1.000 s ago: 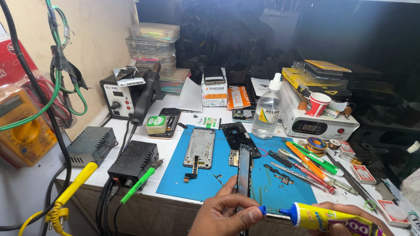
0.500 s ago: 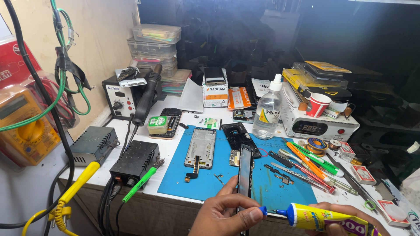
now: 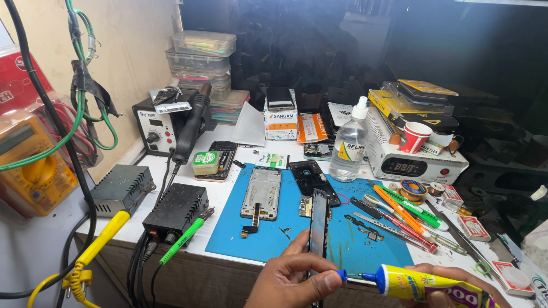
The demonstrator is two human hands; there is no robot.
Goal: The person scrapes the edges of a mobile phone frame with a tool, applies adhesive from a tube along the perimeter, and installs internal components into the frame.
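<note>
Left hand [image 3: 297, 279] curled at six o'clock, thumb and fingers clamped on a dark phone frame [image 3: 318, 219] held edge-up over the blue mat [image 3: 268, 239] — right hand [image 3: 451, 288] at five o'clock, closed around a yellow glue tube [image 3: 422, 283], nozzle aimed at nine o'clock toward the frame

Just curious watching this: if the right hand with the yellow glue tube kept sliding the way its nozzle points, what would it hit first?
Most likely the left hand: the glue tube in the right hand points left at the thumb by the phone frame. Depth is unclear.

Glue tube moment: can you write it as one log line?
left hand: holds phone panel | right hand: holds glue tube | nozzle at panel edge
</note>
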